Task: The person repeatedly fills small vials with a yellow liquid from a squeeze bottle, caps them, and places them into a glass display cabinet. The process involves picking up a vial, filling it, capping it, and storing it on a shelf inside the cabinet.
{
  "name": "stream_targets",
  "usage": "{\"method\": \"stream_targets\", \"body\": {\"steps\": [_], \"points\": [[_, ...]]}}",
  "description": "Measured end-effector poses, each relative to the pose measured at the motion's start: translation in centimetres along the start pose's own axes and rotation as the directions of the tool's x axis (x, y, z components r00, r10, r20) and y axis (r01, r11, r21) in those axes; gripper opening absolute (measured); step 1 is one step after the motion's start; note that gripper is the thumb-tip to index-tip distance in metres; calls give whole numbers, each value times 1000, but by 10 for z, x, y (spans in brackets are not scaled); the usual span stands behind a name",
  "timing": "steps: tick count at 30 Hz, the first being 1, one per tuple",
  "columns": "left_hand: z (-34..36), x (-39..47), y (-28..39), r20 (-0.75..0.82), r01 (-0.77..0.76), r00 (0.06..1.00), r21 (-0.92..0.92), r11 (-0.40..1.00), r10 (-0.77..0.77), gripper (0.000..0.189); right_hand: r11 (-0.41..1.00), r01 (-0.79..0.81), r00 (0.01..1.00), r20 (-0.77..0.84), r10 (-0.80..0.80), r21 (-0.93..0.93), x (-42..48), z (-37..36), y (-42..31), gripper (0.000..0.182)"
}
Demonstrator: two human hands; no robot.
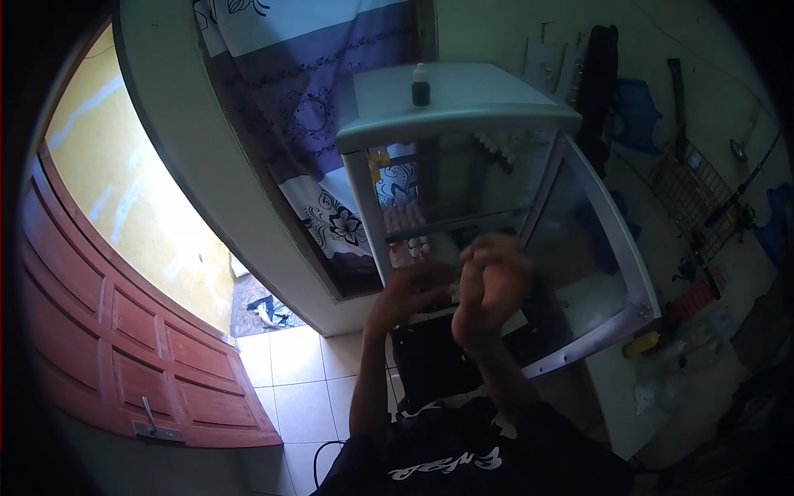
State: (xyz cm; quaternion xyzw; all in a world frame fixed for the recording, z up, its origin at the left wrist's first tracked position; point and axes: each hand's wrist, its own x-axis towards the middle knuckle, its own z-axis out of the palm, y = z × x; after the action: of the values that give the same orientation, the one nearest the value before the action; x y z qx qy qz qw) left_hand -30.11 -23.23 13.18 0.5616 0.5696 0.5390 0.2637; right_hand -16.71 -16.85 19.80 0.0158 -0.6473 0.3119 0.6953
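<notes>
Before me stands a glass display cabinet (484,90) with a pale metal frame. A small dropper-type bottle (420,87), dark with a white cap, is upright on its top. My left hand (417,290) is raised at the lower left of the cabinet front, fingers apart and pointing right; I see nothing in it. Close beside it is my right hand (499,282), raised with bent fingers; dim light hides whether it pinches something small. Behind my left hand, several small white-capped bottles (403,217) line the cabinet's left side on two levels.
A glazed panel (626,254) with a metal frame angles out at right. A yellow bottle (641,345) lies near its lower corner. A wire rack (691,192) and fishing rod (729,208) are by the right wall. A patterned curtain (310,111) and reddish panelled door (133,316) are left.
</notes>
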Motion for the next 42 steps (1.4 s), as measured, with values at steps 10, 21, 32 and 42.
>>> {"method": "stream_targets", "body": {"steps": [10, 21, 32, 42], "points": [[-72, 108, 152, -437, -354, 652, 547, 759, 619, 29, 979, 6, 977, 209, 38, -203, 168, 36, 88, 38], [-115, 166, 153, -264, -150, 884, 621, 769, 386, 52, 928, -202, 765, 541, 349, -312, 209, 38, 98, 44], [-106, 152, 160, -227, -158, 891, 659, 736, 394, 39, 932, -244, 703, 614, 359, -266, 213, 23, 95, 42], [-101, 150, 161, -228, -178, 883, 646, 742, 411, 37, 937, -214, 631, 694, 347, -275, 216, 12, 92, 33]]}}
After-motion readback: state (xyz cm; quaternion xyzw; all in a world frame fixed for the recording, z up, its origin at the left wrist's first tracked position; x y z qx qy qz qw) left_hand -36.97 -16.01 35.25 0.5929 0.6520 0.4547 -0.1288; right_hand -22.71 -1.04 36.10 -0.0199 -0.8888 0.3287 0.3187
